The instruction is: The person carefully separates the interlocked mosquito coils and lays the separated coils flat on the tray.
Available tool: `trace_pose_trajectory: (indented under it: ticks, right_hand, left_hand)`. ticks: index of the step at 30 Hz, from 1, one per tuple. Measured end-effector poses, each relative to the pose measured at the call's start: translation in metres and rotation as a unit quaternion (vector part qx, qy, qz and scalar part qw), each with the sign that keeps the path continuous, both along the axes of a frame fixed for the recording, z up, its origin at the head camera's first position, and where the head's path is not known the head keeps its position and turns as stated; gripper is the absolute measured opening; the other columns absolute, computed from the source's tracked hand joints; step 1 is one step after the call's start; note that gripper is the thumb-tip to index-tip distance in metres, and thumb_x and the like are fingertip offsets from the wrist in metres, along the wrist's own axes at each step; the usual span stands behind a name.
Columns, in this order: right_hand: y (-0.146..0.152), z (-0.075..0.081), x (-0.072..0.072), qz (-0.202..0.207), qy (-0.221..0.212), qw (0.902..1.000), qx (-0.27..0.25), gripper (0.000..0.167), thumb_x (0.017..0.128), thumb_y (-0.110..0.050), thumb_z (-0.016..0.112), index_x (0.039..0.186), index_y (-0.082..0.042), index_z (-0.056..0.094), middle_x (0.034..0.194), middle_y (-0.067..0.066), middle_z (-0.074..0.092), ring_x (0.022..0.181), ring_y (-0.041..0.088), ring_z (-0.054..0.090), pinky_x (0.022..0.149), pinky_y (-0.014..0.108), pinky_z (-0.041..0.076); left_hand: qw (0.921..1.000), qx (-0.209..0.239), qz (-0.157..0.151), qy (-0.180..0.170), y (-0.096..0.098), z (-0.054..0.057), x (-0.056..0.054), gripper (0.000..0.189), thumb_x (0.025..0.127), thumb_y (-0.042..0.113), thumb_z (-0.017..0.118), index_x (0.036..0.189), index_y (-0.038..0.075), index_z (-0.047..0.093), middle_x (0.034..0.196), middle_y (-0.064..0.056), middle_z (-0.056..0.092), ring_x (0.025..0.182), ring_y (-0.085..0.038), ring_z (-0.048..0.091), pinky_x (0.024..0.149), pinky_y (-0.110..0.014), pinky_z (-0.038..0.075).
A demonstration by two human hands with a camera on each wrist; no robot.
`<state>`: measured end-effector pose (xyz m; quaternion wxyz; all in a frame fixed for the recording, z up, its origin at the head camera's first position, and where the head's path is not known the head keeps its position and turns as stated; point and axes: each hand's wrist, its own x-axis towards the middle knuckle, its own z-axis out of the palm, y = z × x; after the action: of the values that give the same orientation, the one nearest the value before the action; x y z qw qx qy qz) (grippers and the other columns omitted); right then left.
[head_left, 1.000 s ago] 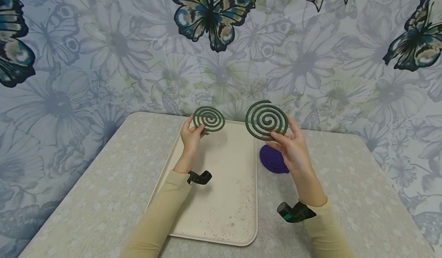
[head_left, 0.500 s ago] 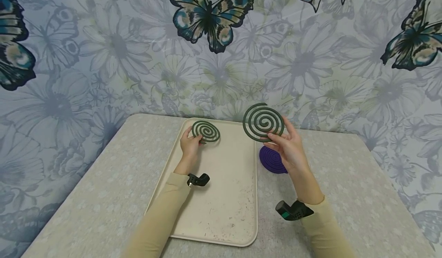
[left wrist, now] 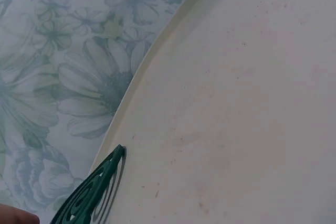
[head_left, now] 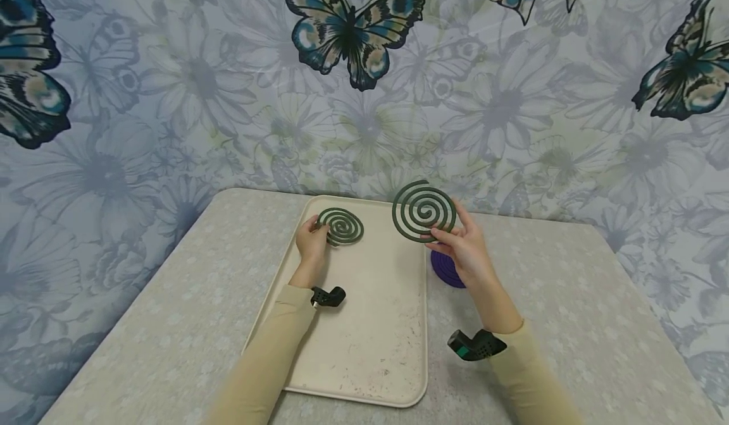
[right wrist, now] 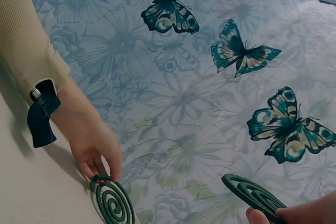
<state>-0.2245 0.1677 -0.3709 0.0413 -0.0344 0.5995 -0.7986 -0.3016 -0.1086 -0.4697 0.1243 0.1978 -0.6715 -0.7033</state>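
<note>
Two green mosquito coils are in hand in the head view. My left hand [head_left: 311, 248] pinches the left green coil [head_left: 342, 226] by its left edge, low over the far left part of the cream tray [head_left: 364, 311]. In the left wrist view this coil [left wrist: 86, 195] tilts close over the tray's surface, near its rim. With thumb and fingers, my right hand [head_left: 469, 257] grips the other green coil [head_left: 426, 212] at its lower right edge, raised and facing me above the tray's far right corner. A purple coil [head_left: 447, 270] lies on the table, partly hidden behind the right hand.
The tray lies lengthwise on a pale patterned table [head_left: 558, 298], with dark reddish specks and crumbs at its near right. A wall with a butterfly-print covering [head_left: 364, 128] rises right behind the table.
My left hand has lowered its green coil from above the tray's far edge down close to the tray. The right hand has drifted slightly left and down, still holding its coil.
</note>
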Motion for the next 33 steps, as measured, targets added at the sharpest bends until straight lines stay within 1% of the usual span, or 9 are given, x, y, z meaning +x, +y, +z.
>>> trace_pose_trajectory:
  ticks: [5,8,11,16,20,23,25,31,33]
  right_hand:
    - [-0.006,-0.016,-0.012,0.0,-0.011,0.9998,0.019,0.082,0.091,0.011,0.052,0.155,-0.019,0.011,0.078,-0.004,0.068,0.07,0.011,0.071,0.071,0.023,0.059]
    - [-0.012,-0.026,-0.021,-0.001,-0.023,0.9992,0.033,0.081,0.091,0.01,0.053,0.154,-0.02,0.012,0.079,-0.004,0.067,0.071,0.01,0.071,0.071,0.023,0.059]
    - [-0.018,-0.039,-0.032,-0.004,-0.039,0.9983,0.043,0.08,0.09,0.009,0.054,0.154,-0.019,0.015,0.08,-0.004,0.067,0.07,0.009,0.071,0.07,0.022,0.059]
    - [-0.026,-0.059,-0.053,-0.009,-0.076,0.9954,0.057,0.081,0.089,0.009,0.057,0.154,-0.017,0.016,0.088,-0.001,0.069,0.066,0.008,0.071,0.067,0.021,0.059]
    - [-0.033,-0.066,-0.065,-0.011,-0.114,0.9916,0.061,0.087,0.087,0.011,0.058,0.155,-0.017,0.011,0.101,0.011,0.067,0.063,0.009,0.07,0.064,0.021,0.058]
    - [-0.037,-0.069,-0.07,-0.007,-0.133,0.9894,0.057,0.089,0.086,0.013,0.057,0.155,-0.016,0.009,0.113,0.023,0.062,0.061,0.01,0.069,0.063,0.022,0.059]
    - [-0.039,-0.072,-0.074,-0.006,-0.14,0.9883,0.06,0.09,0.085,0.015,0.057,0.155,-0.016,0.01,0.119,0.027,0.058,0.06,0.011,0.069,0.063,0.024,0.059]
    - [-0.045,-0.085,-0.084,-0.017,-0.147,0.9843,0.095,0.087,0.086,0.01,0.059,0.154,-0.016,0.012,0.119,0.021,0.058,0.055,0.006,0.064,0.06,0.02,0.058]
    - [-0.046,-0.088,-0.087,-0.017,-0.148,0.9816,0.119,0.085,0.088,0.003,0.061,0.154,-0.015,0.011,0.128,0.021,0.054,0.056,0.004,0.061,0.06,0.018,0.056]
  left_hand:
    - [0.9995,0.017,0.019,0.016,-0.001,-0.002,-0.002,0.044,0.092,0.003,0.054,0.136,0.0,0.051,0.137,-0.021,0.05,0.128,-0.029,0.047,0.105,-0.036,0.044]
    - [0.9989,0.016,0.027,0.034,0.0,-0.003,-0.003,0.044,0.09,0.003,0.054,0.134,-0.002,0.052,0.139,-0.021,0.051,0.133,-0.029,0.045,0.109,-0.035,0.041]
    - [0.9988,0.008,0.028,0.04,0.0,-0.004,-0.003,0.043,0.091,0.003,0.052,0.133,-0.002,0.052,0.14,-0.021,0.05,0.135,-0.029,0.044,0.11,-0.035,0.04]
    - [0.9987,-0.011,0.036,0.034,0.0,-0.004,-0.001,0.04,0.091,0.004,0.048,0.13,0.0,0.056,0.137,-0.019,0.053,0.131,-0.029,0.046,0.109,-0.038,0.04]
    - [0.9979,-0.012,0.049,0.041,0.002,0.0,0.0,0.035,0.09,0.002,0.049,0.123,-0.002,0.06,0.128,-0.02,0.058,0.122,-0.03,0.052,0.105,-0.039,0.042]
    - [0.9972,-0.012,0.058,0.045,0.004,0.001,0.001,0.032,0.09,0.0,0.049,0.119,-0.004,0.062,0.123,-0.022,0.061,0.117,-0.03,0.054,0.102,-0.039,0.043]
    - [0.9967,-0.011,0.063,0.05,0.005,0.002,0.001,0.031,0.09,0.0,0.049,0.117,-0.004,0.063,0.121,-0.022,0.062,0.114,-0.029,0.055,0.1,-0.038,0.044]
    - [0.9949,-0.018,0.073,0.067,0.006,0.0,-0.002,0.026,0.09,-0.001,0.049,0.11,-0.008,0.065,0.115,-0.023,0.064,0.109,-0.028,0.057,0.097,-0.036,0.044]
    - [0.9946,-0.018,0.073,0.072,0.006,0.0,-0.002,0.025,0.09,-0.001,0.05,0.109,-0.009,0.065,0.113,-0.023,0.064,0.109,-0.029,0.057,0.096,-0.035,0.044]
